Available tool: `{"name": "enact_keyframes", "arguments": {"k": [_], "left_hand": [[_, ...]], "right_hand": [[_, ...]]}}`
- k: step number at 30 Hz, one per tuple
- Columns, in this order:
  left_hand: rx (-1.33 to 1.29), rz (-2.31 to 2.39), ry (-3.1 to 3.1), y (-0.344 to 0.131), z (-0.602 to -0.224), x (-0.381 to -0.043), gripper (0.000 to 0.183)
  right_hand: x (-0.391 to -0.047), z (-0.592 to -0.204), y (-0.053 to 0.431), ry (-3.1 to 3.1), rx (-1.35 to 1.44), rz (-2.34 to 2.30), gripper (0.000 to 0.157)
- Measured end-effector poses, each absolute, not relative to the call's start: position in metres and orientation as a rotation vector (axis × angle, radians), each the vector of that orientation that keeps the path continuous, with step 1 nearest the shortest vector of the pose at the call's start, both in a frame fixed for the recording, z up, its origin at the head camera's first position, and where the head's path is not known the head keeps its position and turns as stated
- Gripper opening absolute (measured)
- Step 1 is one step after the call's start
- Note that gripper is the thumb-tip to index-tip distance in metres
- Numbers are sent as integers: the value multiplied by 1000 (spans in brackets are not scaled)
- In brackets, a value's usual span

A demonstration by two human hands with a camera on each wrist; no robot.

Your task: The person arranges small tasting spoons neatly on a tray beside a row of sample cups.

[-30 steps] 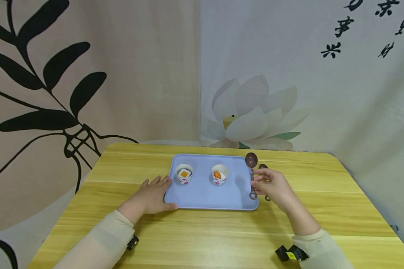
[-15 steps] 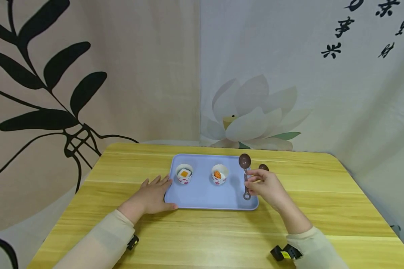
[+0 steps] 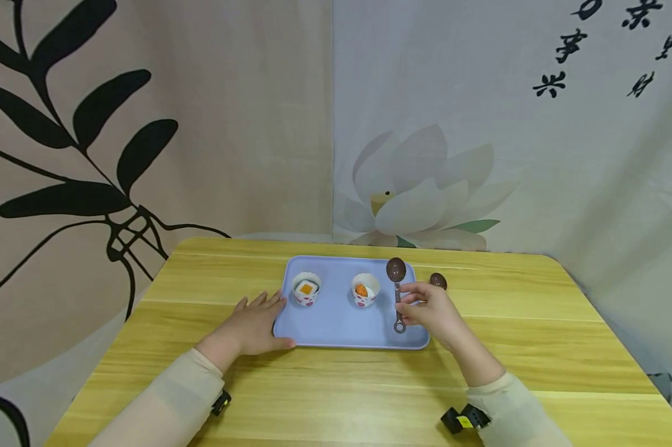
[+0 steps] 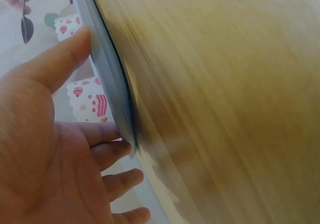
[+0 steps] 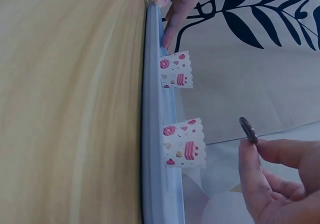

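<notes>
My right hand (image 3: 433,310) pinches the handle of a brown spoon (image 3: 395,269), held upright above the right part of a light blue tray (image 3: 330,329). In the right wrist view the ring end (image 5: 247,129) of the handle pokes up past thumb and finger. Spread fairly straight, my left hand (image 3: 246,326) touches the tray's front left corner, thumb at the front edge and fingers along the side. Two small paper cups with pink prints stand on the tray: the left cup (image 3: 308,300) has a white and orange piece inside, the right cup (image 3: 364,301) an orange piece.
A second brown spoon (image 3: 438,280) lies on the wooden table (image 3: 336,397) just right of the tray, its handle hidden behind my right hand. Behind the table hangs a cloth backdrop (image 3: 258,124) with leaf and lotus prints.
My right hand has moved left with the spoon, from the tray's right edge to over its right part. My left hand, the tray and the cups have stayed put.
</notes>
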State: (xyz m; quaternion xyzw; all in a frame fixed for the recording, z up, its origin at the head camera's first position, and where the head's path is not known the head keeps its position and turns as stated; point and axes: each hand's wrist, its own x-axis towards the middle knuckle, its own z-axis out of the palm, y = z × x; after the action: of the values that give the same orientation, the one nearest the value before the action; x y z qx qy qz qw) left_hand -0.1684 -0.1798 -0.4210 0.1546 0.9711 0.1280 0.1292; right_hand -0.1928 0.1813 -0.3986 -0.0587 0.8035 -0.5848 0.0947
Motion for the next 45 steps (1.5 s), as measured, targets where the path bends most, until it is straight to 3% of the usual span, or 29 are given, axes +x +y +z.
{"name": "enact_keyframes", "arguments": {"k": [45], "left_hand": [[440,388,2821,-178,-421,-169,102]], "right_hand": [[-195,-426,114,2323,-219,-1763,31]]}}
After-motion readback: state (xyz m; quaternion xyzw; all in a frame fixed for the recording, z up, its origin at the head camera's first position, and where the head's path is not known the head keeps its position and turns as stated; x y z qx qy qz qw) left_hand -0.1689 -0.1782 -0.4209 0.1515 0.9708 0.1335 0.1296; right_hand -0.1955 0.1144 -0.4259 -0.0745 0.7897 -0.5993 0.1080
